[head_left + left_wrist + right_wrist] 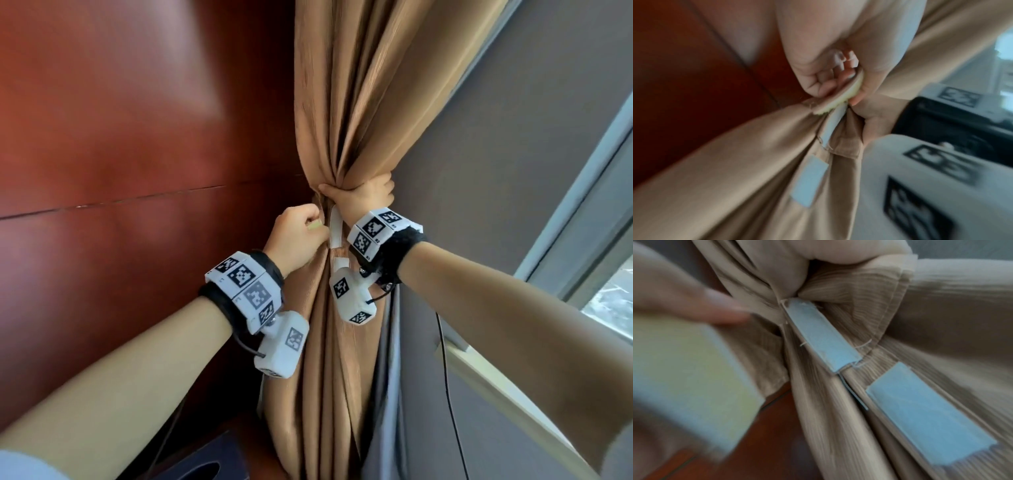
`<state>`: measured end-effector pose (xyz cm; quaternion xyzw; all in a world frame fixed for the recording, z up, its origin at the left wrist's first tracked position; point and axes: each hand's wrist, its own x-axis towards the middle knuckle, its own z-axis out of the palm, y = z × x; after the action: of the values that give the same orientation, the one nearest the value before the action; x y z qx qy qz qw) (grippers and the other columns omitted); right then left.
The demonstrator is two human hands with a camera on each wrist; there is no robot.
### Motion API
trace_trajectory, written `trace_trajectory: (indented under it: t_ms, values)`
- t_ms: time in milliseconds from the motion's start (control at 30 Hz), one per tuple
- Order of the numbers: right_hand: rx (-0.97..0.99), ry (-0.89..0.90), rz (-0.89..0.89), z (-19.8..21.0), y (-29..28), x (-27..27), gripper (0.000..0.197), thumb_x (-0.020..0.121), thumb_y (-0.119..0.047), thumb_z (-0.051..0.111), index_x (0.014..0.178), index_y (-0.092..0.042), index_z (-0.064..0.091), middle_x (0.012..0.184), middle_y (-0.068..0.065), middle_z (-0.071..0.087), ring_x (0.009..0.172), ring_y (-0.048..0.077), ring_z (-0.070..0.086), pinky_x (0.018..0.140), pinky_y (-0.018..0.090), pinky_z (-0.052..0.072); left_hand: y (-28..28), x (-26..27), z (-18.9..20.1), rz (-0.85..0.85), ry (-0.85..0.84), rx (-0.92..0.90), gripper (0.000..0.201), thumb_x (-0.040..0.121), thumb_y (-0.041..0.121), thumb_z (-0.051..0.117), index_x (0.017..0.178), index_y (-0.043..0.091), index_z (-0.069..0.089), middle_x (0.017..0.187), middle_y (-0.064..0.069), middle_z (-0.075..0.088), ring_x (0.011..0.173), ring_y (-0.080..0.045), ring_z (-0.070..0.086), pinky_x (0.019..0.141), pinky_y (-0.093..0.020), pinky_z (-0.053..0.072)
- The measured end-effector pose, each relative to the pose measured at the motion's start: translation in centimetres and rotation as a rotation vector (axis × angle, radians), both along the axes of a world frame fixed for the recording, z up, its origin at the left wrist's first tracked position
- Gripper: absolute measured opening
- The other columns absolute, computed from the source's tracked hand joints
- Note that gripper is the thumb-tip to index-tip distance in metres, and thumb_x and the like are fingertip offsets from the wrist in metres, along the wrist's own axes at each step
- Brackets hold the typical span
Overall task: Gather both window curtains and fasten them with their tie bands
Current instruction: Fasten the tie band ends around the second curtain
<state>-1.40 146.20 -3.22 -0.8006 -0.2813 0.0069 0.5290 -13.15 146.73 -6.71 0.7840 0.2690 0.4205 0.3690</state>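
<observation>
The tan curtain (346, 102) is gathered into a bunch against the wall corner. My right hand (356, 192) grips the bunch at its narrowest point, fingers wrapped round the folds. Just below and to the left, my left hand (317, 222) pinches the free end of the tan tie band (840, 95), whose yellowish fastening patch (688, 379) faces outward. Two pale fastening strips (824, 337) (929, 415) lie on the band's hanging part (335, 229), under my right wrist. The back of the bunch is hidden.
A red-brown wood wall panel (120, 137) fills the left. A grey curtain (513, 171) hangs to the right, with the window frame (599, 205) and sill (496, 377) beyond. A black cable (448, 377) dangles from my right wrist. A dark box (205, 462) sits low down.
</observation>
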Motion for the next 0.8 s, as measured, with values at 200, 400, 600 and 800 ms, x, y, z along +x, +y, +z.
trace_trajectory:
  t_ms: [200,400,600,800]
  values:
    - [-0.010,0.021,-0.044,-0.6,-1.9,0.4,0.101,0.056,-0.047,0.083,0.129,-0.001,0.031,0.133,0.014,0.041,0.124,0.031,0.040,0.102,0.038,0.034,-0.9,1.0,-0.8,-0.058,0.019,-0.090,0.034,0.062,0.008,0.064,0.054,0.024,0.034,0.054,0.003,0.037,0.056,-0.019,0.037,0.061,-0.031,0.033]
    - [0.004,0.049,-0.105,-0.6,-3.0,0.6,0.102,0.057,-0.046,0.083,0.132,-0.002,0.029,0.134,0.014,0.041,0.124,0.031,0.040,0.101,0.038,0.033,-2.5,1.3,-1.6,-0.018,-0.082,-0.089,0.021,0.061,0.009,0.054,0.056,0.023,0.038,0.055,-0.003,0.050,0.054,-0.021,0.050,0.059,-0.031,0.043]
    - [0.022,0.037,-0.091,-0.6,-3.3,0.3,0.104,0.057,-0.046,0.083,0.133,-0.001,0.029,0.134,0.014,0.041,0.124,0.031,0.040,0.099,0.039,0.035,-3.8,2.0,-1.6,-0.051,-0.049,-0.051,0.031,0.072,0.000,0.061,0.057,0.019,0.042,0.059,0.001,0.047,0.059,-0.013,0.041,0.060,-0.027,0.034]
    - [0.009,0.056,-0.050,-0.7,-3.8,0.5,0.111,0.054,-0.052,0.082,0.135,-0.001,0.026,0.135,0.014,0.041,0.125,0.030,0.040,0.104,0.038,0.031,-2.9,3.8,-2.0,-0.022,-0.093,-0.224,0.010,0.068,0.008,0.062,0.072,0.002,0.056,0.071,-0.012,0.057,0.067,-0.020,0.052,0.064,-0.036,0.046]
